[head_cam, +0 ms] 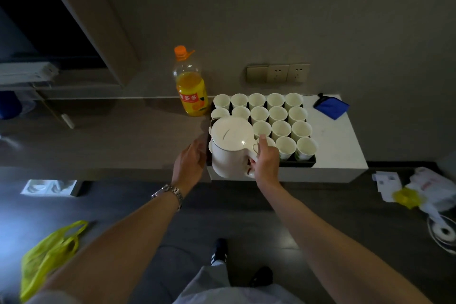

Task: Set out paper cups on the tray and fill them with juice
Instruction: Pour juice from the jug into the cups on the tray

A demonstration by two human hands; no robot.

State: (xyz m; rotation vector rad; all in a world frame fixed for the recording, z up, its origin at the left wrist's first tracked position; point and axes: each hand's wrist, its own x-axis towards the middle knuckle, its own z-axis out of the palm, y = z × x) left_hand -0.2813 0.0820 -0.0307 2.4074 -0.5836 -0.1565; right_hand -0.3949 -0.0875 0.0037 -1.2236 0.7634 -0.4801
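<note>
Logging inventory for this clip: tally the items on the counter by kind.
Paper cups plainly visible: 16 (others hidden)
Juice bottle: 1
White kettle: 1
Black tray: 1
Blue cloth: 1
Total: 20

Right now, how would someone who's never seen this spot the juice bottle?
Find the black tray of white paper cups on the counter. Just left of its far corner stands the juice bottle: clear plastic, orange cap, part-full of orange juice, the only colourful upright thing there.

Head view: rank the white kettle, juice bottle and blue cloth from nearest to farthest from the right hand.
1. White kettle: the right hand grips its handle.
2. Juice bottle: back left, beside the tray.
3. Blue cloth: back right corner of the counter.
</note>
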